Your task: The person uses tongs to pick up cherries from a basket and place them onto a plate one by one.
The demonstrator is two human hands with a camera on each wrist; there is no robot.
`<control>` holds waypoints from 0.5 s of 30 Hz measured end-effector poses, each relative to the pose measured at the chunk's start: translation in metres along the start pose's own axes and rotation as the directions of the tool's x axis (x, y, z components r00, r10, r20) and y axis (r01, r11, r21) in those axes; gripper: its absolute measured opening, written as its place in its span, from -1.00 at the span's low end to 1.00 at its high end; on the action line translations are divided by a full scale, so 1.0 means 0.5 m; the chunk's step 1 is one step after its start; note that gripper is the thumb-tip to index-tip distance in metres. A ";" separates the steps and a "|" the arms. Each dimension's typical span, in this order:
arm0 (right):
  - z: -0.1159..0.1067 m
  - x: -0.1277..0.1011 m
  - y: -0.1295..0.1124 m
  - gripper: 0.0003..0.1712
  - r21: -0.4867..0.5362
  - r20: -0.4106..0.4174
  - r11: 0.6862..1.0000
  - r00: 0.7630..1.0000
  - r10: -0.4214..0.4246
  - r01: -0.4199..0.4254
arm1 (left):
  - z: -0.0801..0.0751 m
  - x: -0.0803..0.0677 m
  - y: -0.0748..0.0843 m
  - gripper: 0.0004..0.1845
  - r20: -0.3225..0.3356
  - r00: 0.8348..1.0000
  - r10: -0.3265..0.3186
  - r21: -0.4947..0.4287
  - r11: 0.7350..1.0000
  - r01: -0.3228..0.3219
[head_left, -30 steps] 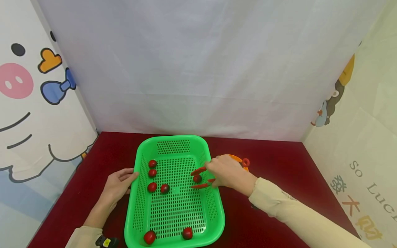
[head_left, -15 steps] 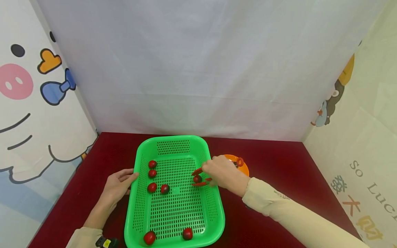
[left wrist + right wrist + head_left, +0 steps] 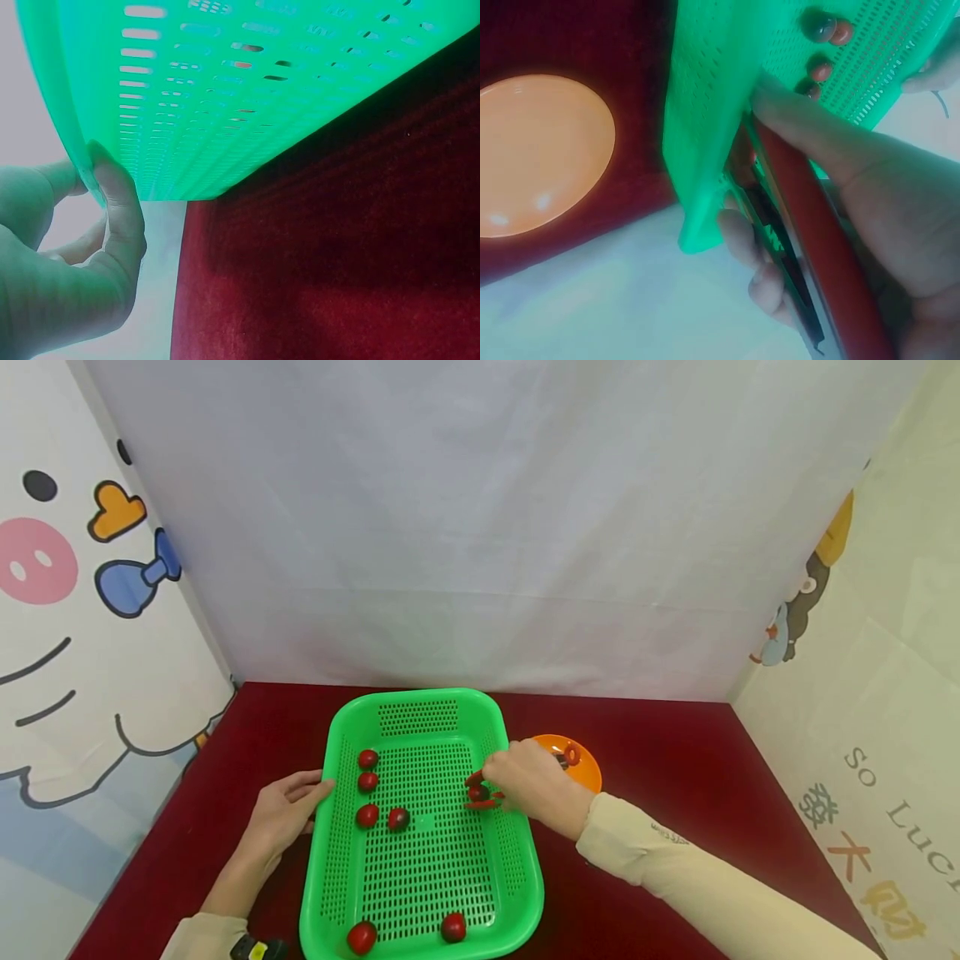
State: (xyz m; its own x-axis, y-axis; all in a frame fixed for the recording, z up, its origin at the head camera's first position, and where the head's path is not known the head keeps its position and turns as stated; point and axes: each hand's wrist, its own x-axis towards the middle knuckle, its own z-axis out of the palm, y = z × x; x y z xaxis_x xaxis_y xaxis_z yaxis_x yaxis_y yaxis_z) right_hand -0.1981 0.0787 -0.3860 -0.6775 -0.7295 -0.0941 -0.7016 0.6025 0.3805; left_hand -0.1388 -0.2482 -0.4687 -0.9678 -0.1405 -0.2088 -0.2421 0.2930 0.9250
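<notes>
We note the left hand [image 3: 281,812] pinching the rim of the green basket [image 3: 314,860], presumably to steady it, while the right hand [image 3: 537,787] grips red tongs [image 3: 482,805] astride a red fruit [image 3: 477,793] inside, the orange plate [image 3: 590,773] sitting just beside, likely for short reach.

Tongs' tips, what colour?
Red. The tongs' tips show best in the head view.
</notes>
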 end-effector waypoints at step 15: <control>0.028 -0.020 0.026 -0.50 0.104 -0.055 0.994 0.998 -0.022 0.027 | -0.003 0.000 -0.004 -0.37 0.007 1.000 -0.008 -0.011 1.000 0.008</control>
State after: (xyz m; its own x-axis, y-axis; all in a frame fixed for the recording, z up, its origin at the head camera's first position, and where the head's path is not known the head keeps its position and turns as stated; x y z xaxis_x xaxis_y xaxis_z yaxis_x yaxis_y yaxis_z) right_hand -0.2036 0.0985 -0.3928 -0.6488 -0.7592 -0.0516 -0.7391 0.6126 0.2801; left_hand -0.1382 -0.2504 -0.4698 -0.9663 -0.1358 -0.2186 -0.2491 0.2810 0.9268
